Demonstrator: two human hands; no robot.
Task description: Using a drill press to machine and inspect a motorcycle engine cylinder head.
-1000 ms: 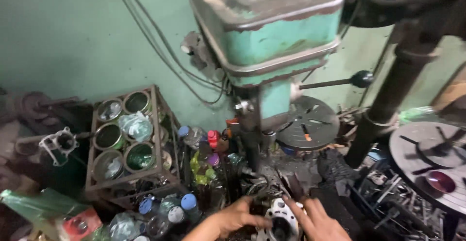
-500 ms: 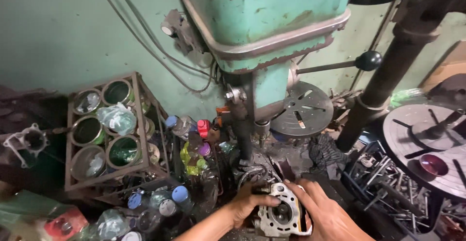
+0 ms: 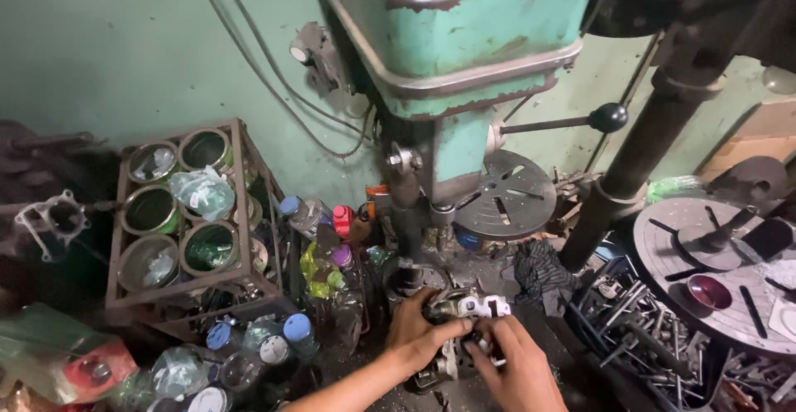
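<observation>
Both hands — left hand (image 3: 419,333), right hand (image 3: 518,370) — grip the metal engine part (image 3: 464,329); greasy, it could slip onto cluttered bottles (image 3: 274,337).

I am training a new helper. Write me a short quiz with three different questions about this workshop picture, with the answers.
1. True or false: both hands grip the metal engine part at the drill press base.
2. What sits left of the left hand? A) a metal rack of round tins, B) a bicycle wheel, C) a sink.
3. Fill in: the black ball-ended lever sticks out from the green ____.

Key: 1. True; the right hand holds it too. 2. A. 3. drill press.
</observation>
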